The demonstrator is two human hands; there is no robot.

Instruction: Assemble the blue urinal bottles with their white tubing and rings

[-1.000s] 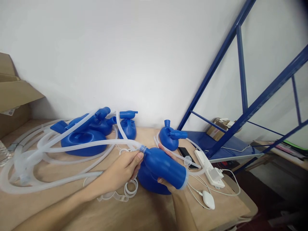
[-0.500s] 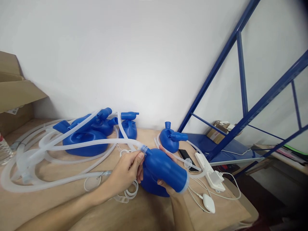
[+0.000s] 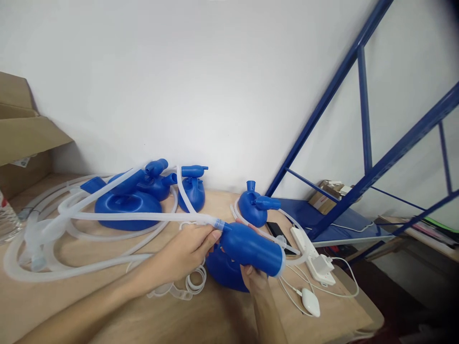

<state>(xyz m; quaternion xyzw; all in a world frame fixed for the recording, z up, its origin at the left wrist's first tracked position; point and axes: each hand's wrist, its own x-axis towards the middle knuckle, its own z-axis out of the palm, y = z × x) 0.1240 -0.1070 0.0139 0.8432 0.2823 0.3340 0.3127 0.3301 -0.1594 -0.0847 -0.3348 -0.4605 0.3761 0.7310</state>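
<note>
In my right hand point(image 3: 253, 277) is a blue plastic urinal funnel point(image 3: 253, 248), lying tilted with its wide, pale-rimmed mouth toward the lower right. A translucent white tube point(image 3: 143, 216) meets its narrow neck. Just under that joint, my left hand point(image 3: 195, 246) has thumb and fingers pinched together; whatever they grip is too small to make out. Behind and below the funnel sits a blue urinal bottle point(image 3: 224, 272), partly hidden by it. White rings point(image 3: 196, 280) and clear plastic pieces point(image 3: 177, 292) lie on the table beside my left wrist.
Several blue urinal bottles point(image 3: 127, 205) with coiled tubes stand at the back left, another bottle point(image 3: 252, 210) at the back right. A phone point(image 3: 274, 229), power strip point(image 3: 308, 251) and white charger point(image 3: 310, 302) lie right. An open carton point(image 3: 32, 138) and blue metal frame point(image 3: 333, 86) flank the table.
The funnel has shifted slightly right and tipped nearer level. The attached tube now runs straighter, and my left hand has moved a little right with the joint.
</note>
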